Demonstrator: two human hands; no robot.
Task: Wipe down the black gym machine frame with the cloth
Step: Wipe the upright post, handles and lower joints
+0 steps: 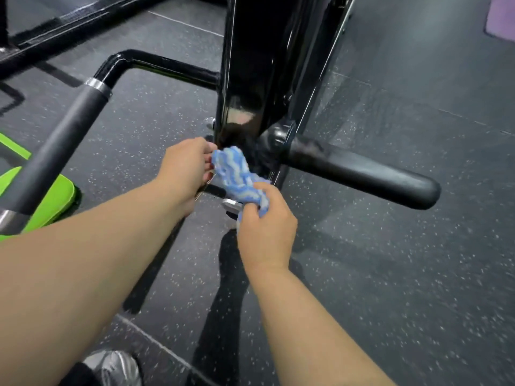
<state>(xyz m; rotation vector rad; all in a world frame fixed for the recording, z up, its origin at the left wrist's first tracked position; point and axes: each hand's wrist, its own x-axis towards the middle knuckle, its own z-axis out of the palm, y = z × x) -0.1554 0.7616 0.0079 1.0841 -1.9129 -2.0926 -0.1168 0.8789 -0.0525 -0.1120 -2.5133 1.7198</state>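
Speckled dark rubber floor [390, 260] surrounds the black frame [250, 65]; both hands' fingers [257, 190] pinch the blue cloth [237, 174].

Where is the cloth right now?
In the head view, the cloth is near centre, bunched between the left hand and right hand, against the lower end of the black frame, just left of the padded roller.

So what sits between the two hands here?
In the head view, the bunched blue cloth spans the gap between left hand and right hand; both pinch it.
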